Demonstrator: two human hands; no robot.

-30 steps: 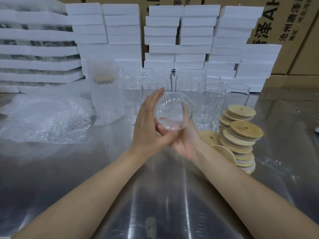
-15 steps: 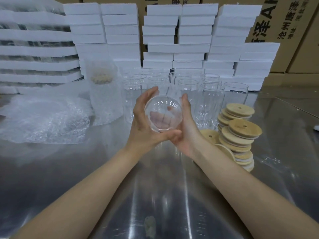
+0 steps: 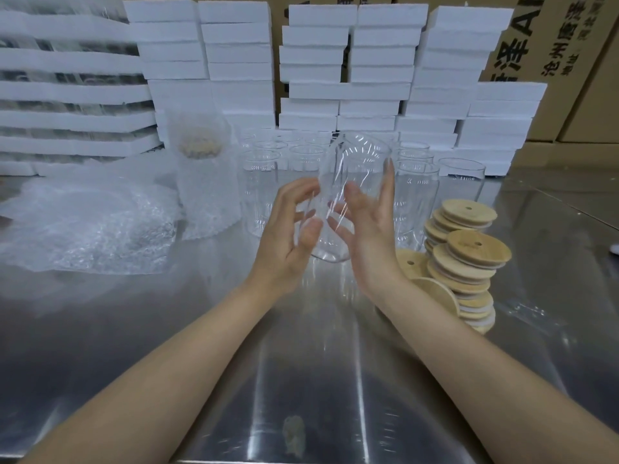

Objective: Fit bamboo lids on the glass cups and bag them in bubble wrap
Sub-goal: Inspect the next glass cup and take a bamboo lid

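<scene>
A clear glass cup (image 3: 348,182) is held above the steel table, tilted, its base low and near me, its mouth up and away. My left hand (image 3: 288,236) touches its left side with spread fingers. My right hand (image 3: 371,229) cups its right side and bottom, fingers reaching up the wall. Round bamboo lids (image 3: 469,259) with small holes are stacked to the right of my right hand. Several empty glass cups (image 3: 264,185) stand behind the held one. One wrapped cup (image 3: 204,182) with a lid stands at the left in bubble wrap.
A heap of bubble wrap bags (image 3: 87,222) lies at the left on the steel table (image 3: 318,380). White foam boxes (image 3: 348,72) are stacked along the back, with cardboard cartons (image 3: 569,45) behind them. Trays of glassware (image 3: 67,88) are stacked at the far left.
The cup was turned: earlier its round end faced me, now its side shows and the mouth points up and away. Both hands shifted their hold around it.
</scene>
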